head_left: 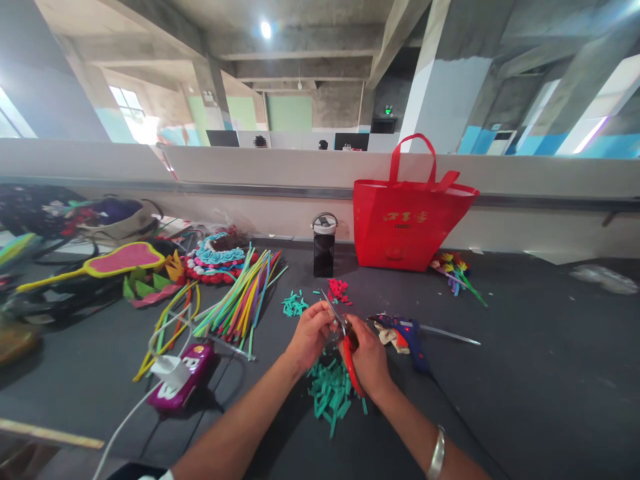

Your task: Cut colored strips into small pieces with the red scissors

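My right hand (369, 355) grips a pair of scissors (353, 367) with red handles, blades pointing up and to the left. My left hand (314, 331) is closed in a pinch beside the blades; whatever its fingertips hold is too small to make out. Below both hands lies a loose pile of green cut strips (331, 393). Just beyond them are a small heap of teal bits (295, 304) and a small heap of red bits (339, 291).
A blue glue gun (411, 339) with a clear stick lies to the right, its cord trailing forward. Colourful pipe cleaners (245, 293) and a purple power strip (185, 379) are on the left. A dark bottle (324, 250) and red bag (410, 227) stand behind.
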The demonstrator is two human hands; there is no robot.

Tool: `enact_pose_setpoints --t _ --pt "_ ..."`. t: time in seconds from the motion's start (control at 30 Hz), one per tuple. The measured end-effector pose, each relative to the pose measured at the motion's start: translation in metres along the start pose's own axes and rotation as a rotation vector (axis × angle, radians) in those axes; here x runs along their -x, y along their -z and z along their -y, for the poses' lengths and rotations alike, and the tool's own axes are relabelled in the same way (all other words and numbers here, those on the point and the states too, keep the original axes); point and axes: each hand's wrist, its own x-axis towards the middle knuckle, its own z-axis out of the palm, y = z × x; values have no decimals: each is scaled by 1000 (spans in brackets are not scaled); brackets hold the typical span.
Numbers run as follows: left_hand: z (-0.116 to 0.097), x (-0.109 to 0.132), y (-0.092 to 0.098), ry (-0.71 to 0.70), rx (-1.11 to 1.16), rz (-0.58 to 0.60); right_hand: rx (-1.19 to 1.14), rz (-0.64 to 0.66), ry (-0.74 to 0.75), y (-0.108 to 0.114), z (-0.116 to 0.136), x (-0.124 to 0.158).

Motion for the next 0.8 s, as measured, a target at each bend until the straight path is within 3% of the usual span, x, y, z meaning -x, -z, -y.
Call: enact_pose_setpoints --t 0.8 --pt "0 0 1 37 -29 -5 -65 2 17 3 1 -1"
